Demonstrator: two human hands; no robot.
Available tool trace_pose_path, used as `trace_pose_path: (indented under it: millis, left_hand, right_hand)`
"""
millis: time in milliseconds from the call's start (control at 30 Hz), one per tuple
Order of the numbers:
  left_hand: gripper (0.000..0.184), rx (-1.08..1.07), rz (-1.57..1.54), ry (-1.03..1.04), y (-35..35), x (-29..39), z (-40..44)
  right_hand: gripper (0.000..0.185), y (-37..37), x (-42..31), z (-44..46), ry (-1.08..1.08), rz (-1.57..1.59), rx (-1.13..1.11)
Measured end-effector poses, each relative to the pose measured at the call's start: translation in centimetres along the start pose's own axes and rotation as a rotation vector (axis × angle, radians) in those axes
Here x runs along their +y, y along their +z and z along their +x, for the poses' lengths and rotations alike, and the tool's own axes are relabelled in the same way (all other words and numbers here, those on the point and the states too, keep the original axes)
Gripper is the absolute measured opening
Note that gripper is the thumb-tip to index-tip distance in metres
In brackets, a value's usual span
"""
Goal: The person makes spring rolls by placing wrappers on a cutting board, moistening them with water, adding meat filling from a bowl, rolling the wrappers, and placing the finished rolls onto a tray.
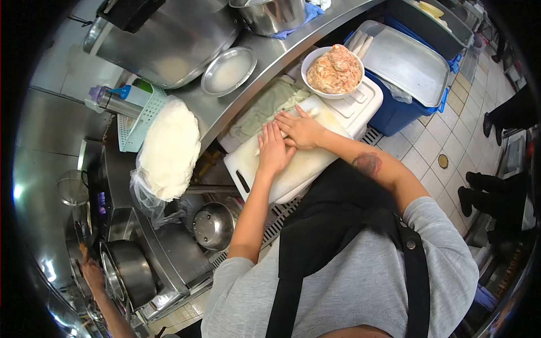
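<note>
Both hands lie on a white cutting board (239,160), fingers stretched out and close together. My left hand (274,150) rests flat near the board's middle. Beside it, my right hand (304,130) is flat too, its fingers touching the left ones. A little pale material shows at the fingertips; what lies under the palms is hidden. A bowl of orange-pink chopped filling (336,70) stands beyond my right hand. To the left sits a stack of thin white round wrappers (169,149) on plastic film.
A metal tray (408,62) with pale rolls (360,44) tops a blue bin (389,104). On the steel counter are a small dish of whitish liquid (229,70) and a big pot (169,42). Another person's hand (93,273) is at lower left; other people's legs (490,191) stand right.
</note>
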State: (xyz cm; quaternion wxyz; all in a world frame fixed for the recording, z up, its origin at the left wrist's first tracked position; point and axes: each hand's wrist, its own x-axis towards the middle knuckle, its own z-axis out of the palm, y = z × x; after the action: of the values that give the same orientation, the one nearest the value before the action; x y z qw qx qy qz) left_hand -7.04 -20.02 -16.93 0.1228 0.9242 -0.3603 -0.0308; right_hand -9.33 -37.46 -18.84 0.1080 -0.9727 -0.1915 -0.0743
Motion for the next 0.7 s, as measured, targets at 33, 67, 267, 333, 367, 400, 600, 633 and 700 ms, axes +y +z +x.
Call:
trace_pose_path:
  millis: [33,67,267,333,367,400,600,633,700]
  left_hand:
    - [0.087,-0.004,0.002,-0.008,-0.3,-0.3,0.8]
    - [0.081,-0.006,0.004,-0.015,-0.6,-0.5,1.3]
    - [0.040,0.124,-0.083,0.108,0.4,-1.3,1.3]
    - [0.039,0.099,-0.201,0.077,-0.5,-0.7,1.0]
    - [0.039,0.088,-0.261,0.066,-1.2,-0.3,1.0]
    - [0.041,0.158,-0.438,0.087,-1.8,0.3,0.9]
    - [0.023,0.301,-1.026,-0.078,-5.6,4.0,1.3]
    - [0.019,0.339,-1.196,-0.102,-5.9,4.3,1.6]
    - [0.015,0.432,-1.318,-0.089,-6.4,4.4,1.6]
  right_hand:
    - [0.067,0.0,0.5,0.8,0.001,0.009,-0.006]
    - [0.064,0.1,0.9,1.4,0.004,0.016,-0.012]
    - [0.032,-5.1,3.4,-0.3,0.159,0.016,-0.224]
    - [0.033,-7.5,3.0,-0.5,0.166,-0.008,-0.252]
    - [0.035,-9.2,2.7,-0.2,0.126,0.003,-0.217]
    - [0.036,-11.9,1.8,-0.1,0.087,0.018,-0.185]
    - [0.050,-24.1,-3.3,3.3,-0.200,0.294,0.127]
    - [0.051,-24.7,-3.1,4.1,-0.258,0.367,0.203]
    - [0.057,-22.6,-1.5,6.6,-0.203,0.157,0.367]
